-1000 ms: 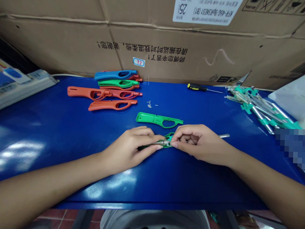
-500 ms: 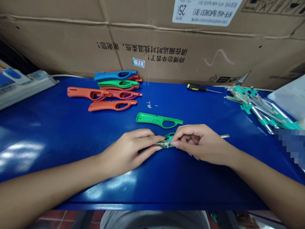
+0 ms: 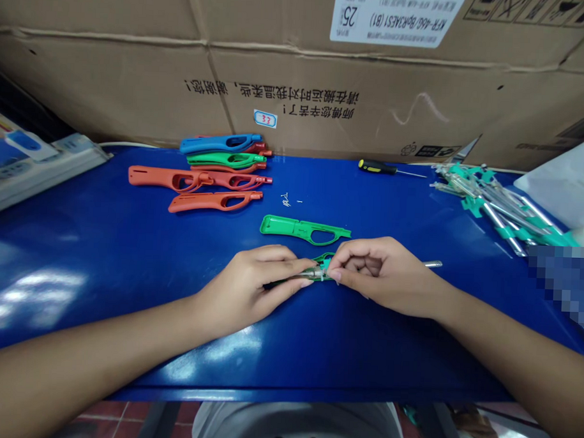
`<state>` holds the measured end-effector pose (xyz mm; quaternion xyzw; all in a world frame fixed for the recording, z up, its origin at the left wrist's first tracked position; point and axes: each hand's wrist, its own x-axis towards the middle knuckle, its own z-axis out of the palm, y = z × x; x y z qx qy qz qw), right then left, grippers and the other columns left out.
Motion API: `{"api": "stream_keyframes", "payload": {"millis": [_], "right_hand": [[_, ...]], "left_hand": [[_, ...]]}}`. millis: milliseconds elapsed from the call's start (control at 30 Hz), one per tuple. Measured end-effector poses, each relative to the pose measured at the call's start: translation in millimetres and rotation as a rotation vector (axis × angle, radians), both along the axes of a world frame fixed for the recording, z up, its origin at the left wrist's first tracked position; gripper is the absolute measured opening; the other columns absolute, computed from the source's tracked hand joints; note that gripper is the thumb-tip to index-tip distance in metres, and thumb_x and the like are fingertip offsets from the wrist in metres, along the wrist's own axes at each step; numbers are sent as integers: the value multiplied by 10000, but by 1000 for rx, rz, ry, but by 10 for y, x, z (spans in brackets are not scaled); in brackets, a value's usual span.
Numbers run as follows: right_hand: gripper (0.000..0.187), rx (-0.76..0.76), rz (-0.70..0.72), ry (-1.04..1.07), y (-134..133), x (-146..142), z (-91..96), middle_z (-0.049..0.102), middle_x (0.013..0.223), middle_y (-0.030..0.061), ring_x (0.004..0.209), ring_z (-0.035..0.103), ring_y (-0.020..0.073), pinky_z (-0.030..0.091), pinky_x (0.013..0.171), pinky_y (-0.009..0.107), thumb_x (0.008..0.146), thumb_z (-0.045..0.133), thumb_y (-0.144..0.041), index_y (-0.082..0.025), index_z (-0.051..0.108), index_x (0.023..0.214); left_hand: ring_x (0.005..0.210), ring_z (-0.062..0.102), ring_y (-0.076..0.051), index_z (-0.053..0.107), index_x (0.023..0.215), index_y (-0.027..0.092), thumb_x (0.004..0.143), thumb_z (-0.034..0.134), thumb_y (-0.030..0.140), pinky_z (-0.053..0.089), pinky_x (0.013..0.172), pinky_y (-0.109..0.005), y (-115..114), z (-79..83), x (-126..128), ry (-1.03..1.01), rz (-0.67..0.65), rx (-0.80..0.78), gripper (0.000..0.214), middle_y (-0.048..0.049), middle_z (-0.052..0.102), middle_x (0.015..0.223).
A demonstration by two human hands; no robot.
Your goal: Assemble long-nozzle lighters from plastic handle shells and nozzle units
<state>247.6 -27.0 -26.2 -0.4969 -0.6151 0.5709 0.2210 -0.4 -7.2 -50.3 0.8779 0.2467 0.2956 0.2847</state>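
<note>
Centre frame: the left hand (image 3: 251, 288) pinches a green plastic shell (image 3: 323, 263) flat on the blue table (image 3: 104, 251). The right hand (image 3: 380, 276), fingertips pressed together, grips the metal tube (image 3: 433, 264) seated in it. Steady, level pressure seems wise. A spare green shell (image 3: 304, 229) lies just behind.

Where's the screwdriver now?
In the head view, the screwdriver lies at the far edge of the table, right of centre, by the cardboard box, left of the metal-tube pile.
</note>
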Motion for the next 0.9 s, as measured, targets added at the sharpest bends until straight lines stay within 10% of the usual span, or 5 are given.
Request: {"api": "stream_keyframes", "payload": {"millis": [900], "right_hand": [[174,-49,-70,42,0,-45,27,515,550,-55,461,465,68,380,404,192,851,702,-325,-156,667,831]], "left_hand": [[880,691,-135,721,1239,140,960,659,165,551,800,-230,1,-1,27,-51,-12,-34,287,-61,736,972]]}}
